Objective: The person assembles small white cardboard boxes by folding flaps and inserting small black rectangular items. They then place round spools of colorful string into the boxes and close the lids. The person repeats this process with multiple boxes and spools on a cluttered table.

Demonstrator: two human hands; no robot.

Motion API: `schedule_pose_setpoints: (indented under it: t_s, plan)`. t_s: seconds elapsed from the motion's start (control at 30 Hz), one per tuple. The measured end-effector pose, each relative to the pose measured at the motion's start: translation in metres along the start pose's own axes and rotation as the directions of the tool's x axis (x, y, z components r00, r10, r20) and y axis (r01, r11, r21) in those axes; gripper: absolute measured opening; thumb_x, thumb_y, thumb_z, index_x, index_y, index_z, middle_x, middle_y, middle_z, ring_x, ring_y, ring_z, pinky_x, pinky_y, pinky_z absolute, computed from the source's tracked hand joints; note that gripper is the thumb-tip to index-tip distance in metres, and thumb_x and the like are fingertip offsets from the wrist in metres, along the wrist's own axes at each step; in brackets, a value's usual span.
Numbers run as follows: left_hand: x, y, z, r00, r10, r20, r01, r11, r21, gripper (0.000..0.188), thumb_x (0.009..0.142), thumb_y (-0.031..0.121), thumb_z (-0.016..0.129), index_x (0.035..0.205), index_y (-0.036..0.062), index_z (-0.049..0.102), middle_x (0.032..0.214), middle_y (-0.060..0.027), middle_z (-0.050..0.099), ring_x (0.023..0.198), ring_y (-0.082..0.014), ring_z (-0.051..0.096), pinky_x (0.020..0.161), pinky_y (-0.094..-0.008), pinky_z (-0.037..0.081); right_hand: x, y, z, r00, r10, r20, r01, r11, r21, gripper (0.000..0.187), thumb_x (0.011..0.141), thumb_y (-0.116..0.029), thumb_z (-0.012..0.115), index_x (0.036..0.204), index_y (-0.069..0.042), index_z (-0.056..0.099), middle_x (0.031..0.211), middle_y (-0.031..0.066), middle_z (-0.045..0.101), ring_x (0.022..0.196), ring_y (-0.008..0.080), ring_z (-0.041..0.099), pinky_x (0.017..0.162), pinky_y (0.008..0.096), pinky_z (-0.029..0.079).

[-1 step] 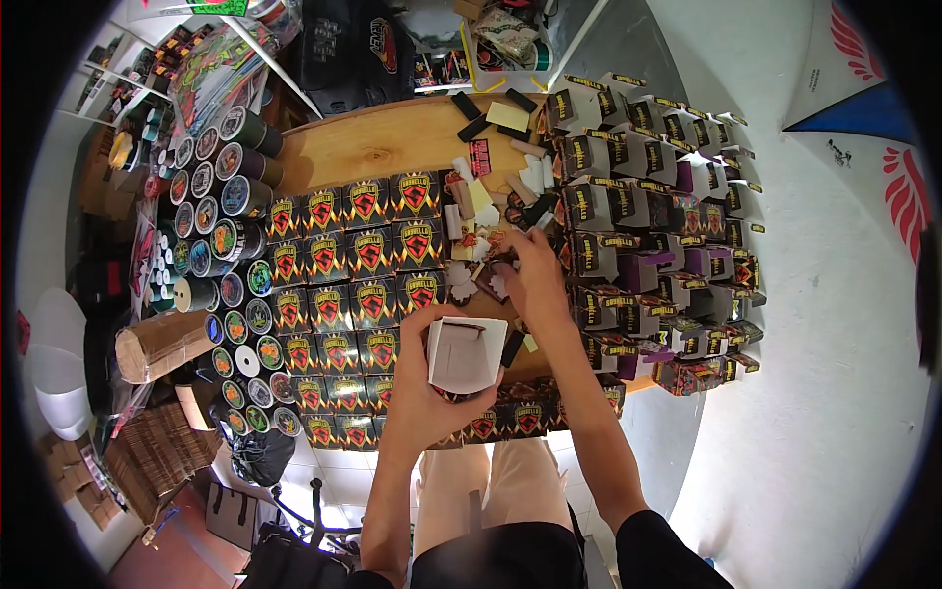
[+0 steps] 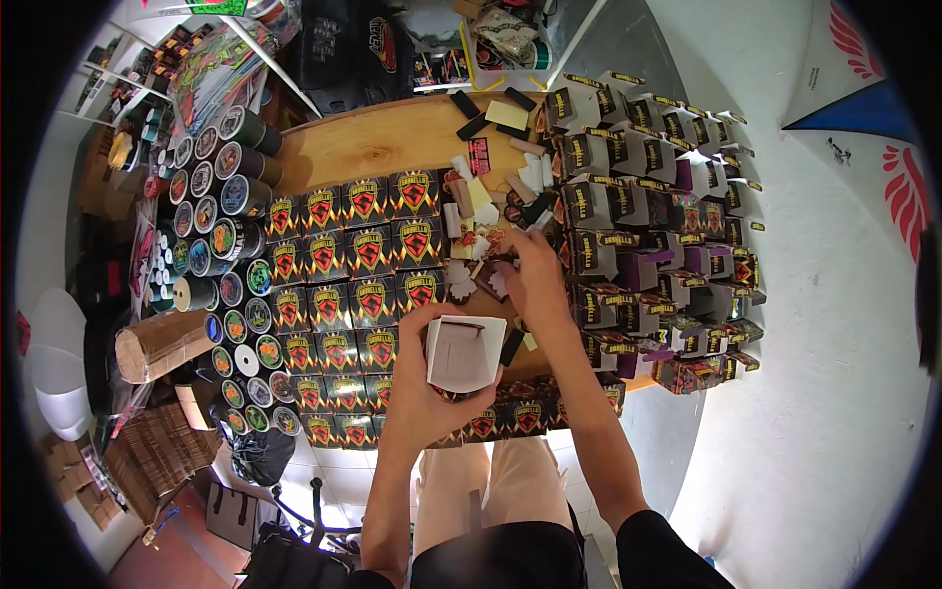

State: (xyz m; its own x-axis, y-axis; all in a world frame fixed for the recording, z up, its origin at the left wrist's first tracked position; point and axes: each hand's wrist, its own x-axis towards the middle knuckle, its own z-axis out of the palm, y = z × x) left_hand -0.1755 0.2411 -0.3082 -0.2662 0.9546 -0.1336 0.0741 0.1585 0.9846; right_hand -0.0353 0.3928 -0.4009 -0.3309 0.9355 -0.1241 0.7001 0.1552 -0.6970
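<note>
Wooden counter (image 2: 339, 152), crowded. White-lined carton (image 2: 465, 355) held near its front edge, mouth up, fingers of left hand (image 2: 422, 402) wrapped round it. Carton lies frontward and left of right hand (image 2: 537, 285), whose fingers bunch over loose paper pieces (image 2: 459, 281); grip can't be told.

Yellow lettering above red shield emblems on closed black boxes (image 2: 370, 251), matching yellow lettering on open black boxes (image 2: 587, 205) at right, dark lettering on a far pink card (image 2: 479, 156), printed round labels on tubs (image 2: 235, 159) at left
</note>
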Motion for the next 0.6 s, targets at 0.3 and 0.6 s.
schedule_pose_setpoints:
  t_s: [0.3,0.6]
  plan:
    - [-0.013,-0.003,-0.005,0.997,0.017,-0.077,-0.014,0.999,0.038,0.085,0.073,0.000,0.092,0.143,0.0073,0.044,0.132,-0.0134,0.059,0.120,-0.0232,0.065,0.101,-0.0376,0.057,-0.043,-0.043,-0.027,0.989,0.109,0.100,-0.147,0.770,0.621,0.029,0.095,-0.001,0.081,0.124,-0.002,0.079,0.101,0.0070,0.079,0.093,0.0129,0.075,0.084,0.0274,0.060]
    - [-0.033,0.010,-0.005,0.989,0.059,-0.132,-0.043,0.991,0.123,0.086,0.072,0.006,0.093,0.143,0.0069,0.044,0.123,-0.0148,0.065,0.112,-0.0274,0.069,0.096,-0.0394,0.058,-0.102,-0.115,-0.089,0.985,-0.159,-0.071,0.174,0.921,0.349,0.023,0.082,-0.006,0.088,0.104,-0.010,0.084,0.121,0.0082,0.072,0.125,0.0318,0.062,0.098,0.0430,0.053]
